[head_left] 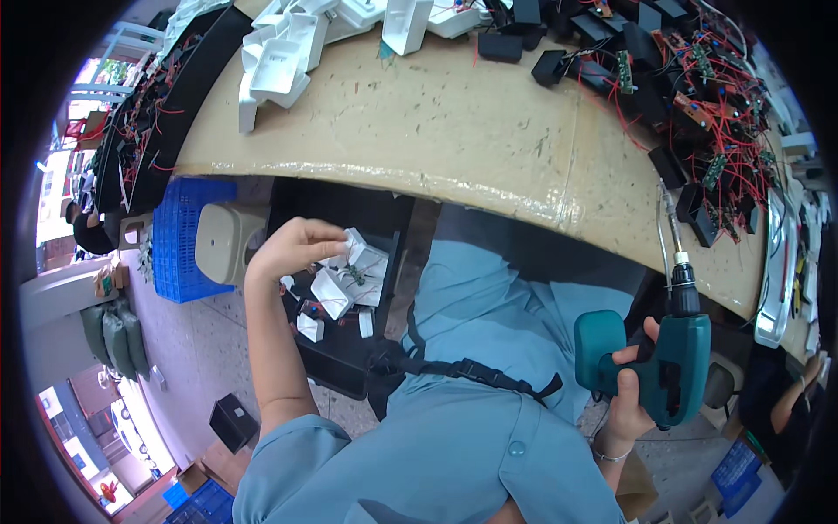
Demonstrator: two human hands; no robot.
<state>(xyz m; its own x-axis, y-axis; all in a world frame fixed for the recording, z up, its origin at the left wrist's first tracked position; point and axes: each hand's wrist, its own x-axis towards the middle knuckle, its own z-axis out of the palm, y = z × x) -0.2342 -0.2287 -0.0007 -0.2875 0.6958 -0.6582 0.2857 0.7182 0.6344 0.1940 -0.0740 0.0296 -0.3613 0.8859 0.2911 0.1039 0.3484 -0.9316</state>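
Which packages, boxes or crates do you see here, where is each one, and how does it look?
Blue plastic crate: on the floor left of the bench, ribbed sides.
Black tray: under the bench, below the left hand, holding white housings.
Small black box: on the floor, lower left.
No labels or screens can be made out.

Left hand [292, 247] raised, fingers curled downward, forearm upright. Right hand [630, 384] fisted in grip, wrist bent.

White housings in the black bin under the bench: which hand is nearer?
Left. The left hand is over the black bin, fingers at the white housings. The right hand grips the teal drill, well off to the side.
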